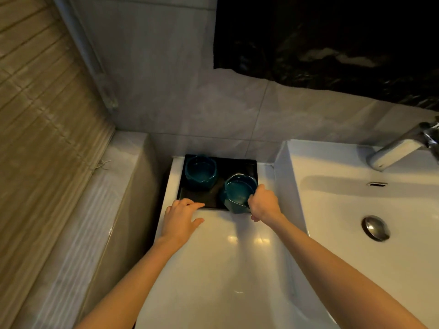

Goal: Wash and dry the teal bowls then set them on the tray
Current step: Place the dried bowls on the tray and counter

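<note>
A black tray (237, 166) lies on the white counter against the tiled wall. One teal bowl (200, 173) stands upright in the tray's far left corner. A second teal bowl (237, 195) sits tilted at the tray's near right corner, overhanging the front edge. My right hand (263, 203) grips that bowl by its right rim. My left hand (181, 216) rests flat on the counter, with fingertips touching the tray's near left edge.
A white sink basin (356, 210) lies to the right, with a chrome faucet (401, 148) and a metal drain plug (375, 227). A raised white ledge (107, 198) and a window blind (42, 115) stand to the left. The white counter (225, 257) stretches toward me.
</note>
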`<state>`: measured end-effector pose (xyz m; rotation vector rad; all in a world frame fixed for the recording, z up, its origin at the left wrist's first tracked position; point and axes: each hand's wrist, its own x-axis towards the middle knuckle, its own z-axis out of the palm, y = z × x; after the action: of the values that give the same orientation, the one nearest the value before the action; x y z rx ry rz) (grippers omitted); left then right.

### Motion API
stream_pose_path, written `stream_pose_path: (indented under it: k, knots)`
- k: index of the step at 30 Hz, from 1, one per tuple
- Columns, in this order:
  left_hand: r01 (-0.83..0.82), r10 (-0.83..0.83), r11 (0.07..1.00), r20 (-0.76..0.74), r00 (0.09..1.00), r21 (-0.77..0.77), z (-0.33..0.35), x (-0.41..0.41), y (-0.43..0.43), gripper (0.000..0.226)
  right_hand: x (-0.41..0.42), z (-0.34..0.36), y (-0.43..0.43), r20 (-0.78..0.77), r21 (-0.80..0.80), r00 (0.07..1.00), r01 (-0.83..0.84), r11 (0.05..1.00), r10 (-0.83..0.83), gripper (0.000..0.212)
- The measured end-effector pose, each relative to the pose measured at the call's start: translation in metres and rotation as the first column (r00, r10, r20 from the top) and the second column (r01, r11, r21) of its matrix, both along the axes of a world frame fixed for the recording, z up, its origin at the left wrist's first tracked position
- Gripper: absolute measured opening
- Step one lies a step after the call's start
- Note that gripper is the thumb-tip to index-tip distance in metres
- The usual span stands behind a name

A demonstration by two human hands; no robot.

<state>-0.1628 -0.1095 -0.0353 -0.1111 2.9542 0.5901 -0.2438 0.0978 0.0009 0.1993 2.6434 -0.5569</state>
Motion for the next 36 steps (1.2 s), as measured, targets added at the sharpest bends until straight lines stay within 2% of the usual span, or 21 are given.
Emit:
stream_pose_path:
  k: [5, 11, 15, 17, 20, 22, 24, 29, 36]
  knots:
    - [0.014, -0.014, 1.000, -0.064, 0.998, 0.009, -0.010, -0.010, -0.004, 0.030, -0.017, -0.016, 0.001, -0.008, 0.009, 1.000, 0.018, 1.000, -0.018, 0.024]
    - [0.026, -0.023, 0.999, -0.095, 0.995, 0.033, -0.016, -0.019, -0.004, 0.022, -0.026, -0.025, 0.001, -0.034, -0.020, 0.999, 0.037, 0.999, -0.037, 0.024]
    - [0.014, -0.011, 0.999, -0.077, 0.997, 0.035, -0.013, -0.024, -0.005, 0.020, -0.025, -0.022, 0.002, -0.054, -0.094, 0.997, 0.055, 0.994, -0.060, 0.033]
    - [-0.009, 0.014, 0.998, -0.097, 0.995, 0.056, -0.010, -0.026, -0.007, 0.022, -0.019, -0.015, 0.003, -0.127, -0.076, 0.992, -0.015, 0.997, 0.005, 0.044]
    - [-0.040, 0.053, 0.997, -0.196, 0.979, 0.066, -0.004, -0.034, -0.012, 0.029, -0.007, -0.002, 0.006, -0.270, 0.119, 0.933, -0.215, 0.969, 0.240, 0.049]
    - [-0.049, 0.060, 0.997, -0.241, 0.969, 0.051, 0.000, -0.044, -0.016, 0.037, -0.001, 0.002, 0.005, -0.240, 0.213, 0.891, -0.339, 0.916, 0.385, 0.046]
    - [-0.045, 0.045, 0.999, -0.227, 0.973, 0.008, 0.003, -0.056, -0.018, 0.042, 0.003, -0.001, 0.004, -0.185, 0.232, 0.877, -0.400, 0.887, 0.444, 0.043]
    - [-0.019, 0.006, 0.998, -0.205, 0.979, -0.060, 0.002, -0.073, -0.019, 0.034, -0.003, -0.022, 0.002, -0.274, 0.115, 0.884, -0.360, 0.926, 0.378, 0.030]
    - [-0.038, 0.020, 0.996, -0.214, 0.977, -0.081, 0.000, -0.080, -0.020, 0.026, -0.030, -0.029, 0.004, -0.333, 0.101, 0.879, -0.328, 0.939, 0.343, 0.029]
